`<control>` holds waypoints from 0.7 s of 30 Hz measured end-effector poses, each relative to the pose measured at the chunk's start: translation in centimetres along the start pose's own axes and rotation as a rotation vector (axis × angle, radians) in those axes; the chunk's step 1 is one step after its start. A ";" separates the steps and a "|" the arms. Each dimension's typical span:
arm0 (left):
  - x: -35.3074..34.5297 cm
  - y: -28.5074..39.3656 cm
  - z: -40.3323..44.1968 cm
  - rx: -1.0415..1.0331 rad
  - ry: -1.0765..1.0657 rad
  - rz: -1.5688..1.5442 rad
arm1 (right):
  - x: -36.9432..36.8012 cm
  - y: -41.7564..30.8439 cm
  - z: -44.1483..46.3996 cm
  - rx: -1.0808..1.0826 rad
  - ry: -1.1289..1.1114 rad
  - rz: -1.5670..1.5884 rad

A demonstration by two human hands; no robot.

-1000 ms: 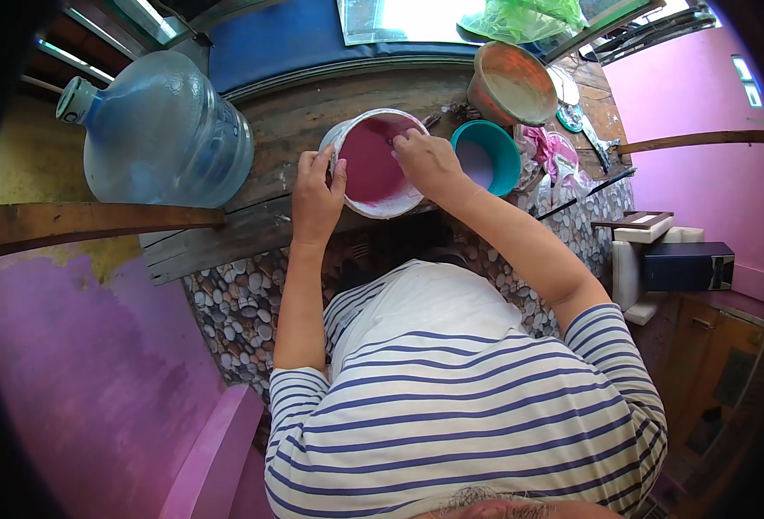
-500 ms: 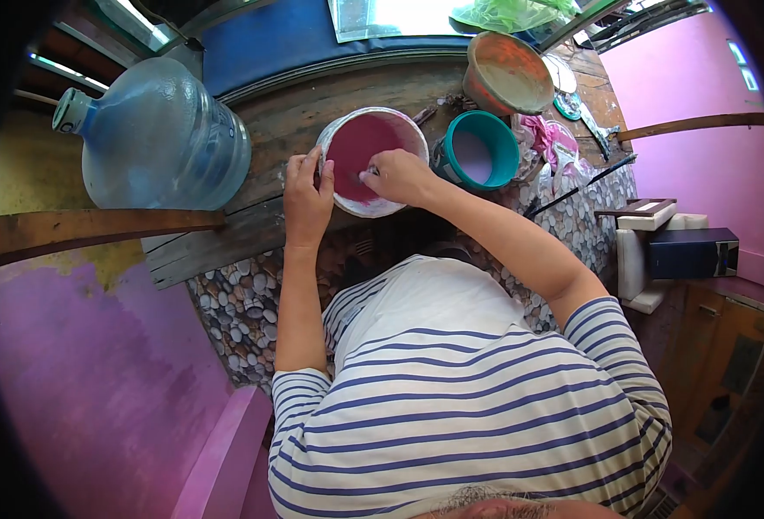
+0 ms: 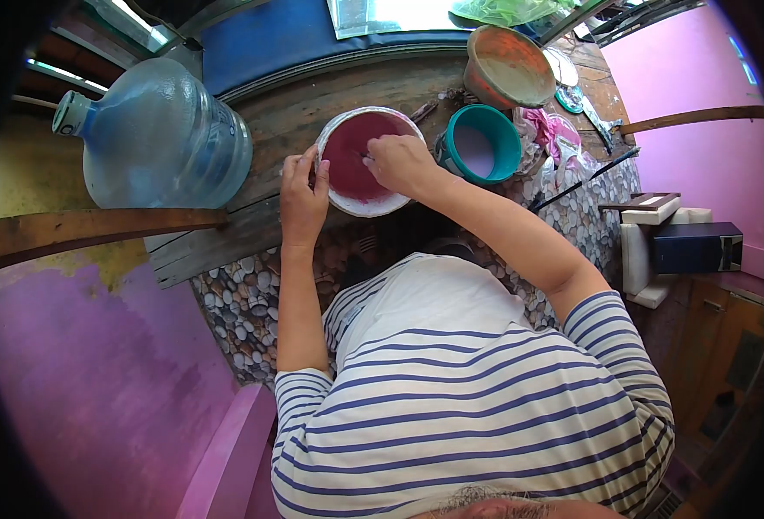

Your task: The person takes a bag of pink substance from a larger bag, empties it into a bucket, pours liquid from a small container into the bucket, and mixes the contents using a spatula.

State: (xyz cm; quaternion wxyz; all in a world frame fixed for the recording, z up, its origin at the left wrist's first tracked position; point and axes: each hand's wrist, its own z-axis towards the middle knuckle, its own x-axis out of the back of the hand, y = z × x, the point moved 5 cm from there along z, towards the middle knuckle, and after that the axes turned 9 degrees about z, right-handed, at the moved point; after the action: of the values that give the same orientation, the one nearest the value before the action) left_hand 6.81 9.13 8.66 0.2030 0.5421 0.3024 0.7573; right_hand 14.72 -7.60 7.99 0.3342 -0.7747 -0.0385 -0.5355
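Note:
A white bucket (image 3: pixel 366 208) with a reddish-pink inside stands on the wooden surface in front of me. My left hand (image 3: pixel 304 195) grips its left rim, the thumb over the edge and the fingers along the outside. Over the bucket's opening, my right hand (image 3: pixel 399 164) is closed with its fingertips pointing down and inward. Something small and dark shows at those fingertips, too unclear to name. Just right of the bucket is a teal pail (image 3: pixel 505 149) with pale lilac liquid in it.
A large clear water jug (image 3: pixel 161 138) lies on its side at the left. Behind the pail sits an orange-brown basin (image 3: pixel 485 82). Pink and white plastic bags (image 3: pixel 559 143) and a thin black rod (image 3: pixel 585 182) lie to the right. A wooden bar (image 3: pixel 96 232) juts in from the left.
My right hand has shifted slightly up and left within the bucket's opening. My left hand stays on the rim. The whole view has moved a little.

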 end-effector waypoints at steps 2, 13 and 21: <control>-0.1 0.2 0.1 -0.006 -0.014 0.003 | 0.1 -0.7 0.2 0.112 0.164 0.102; 0.1 0.0 0.4 -0.012 -0.006 -0.014 | -0.4 0.3 0.1 0.071 0.110 0.082; -0.1 -0.1 0.5 -0.026 -0.003 -0.007 | -0.8 0.5 -0.7 0.036 -0.043 0.037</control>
State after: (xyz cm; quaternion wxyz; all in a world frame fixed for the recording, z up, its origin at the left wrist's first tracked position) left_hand 7.35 9.23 8.61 0.2129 0.5394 0.2943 0.7597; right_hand 13.97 -8.12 7.23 0.3572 -0.7803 -0.0409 -0.5118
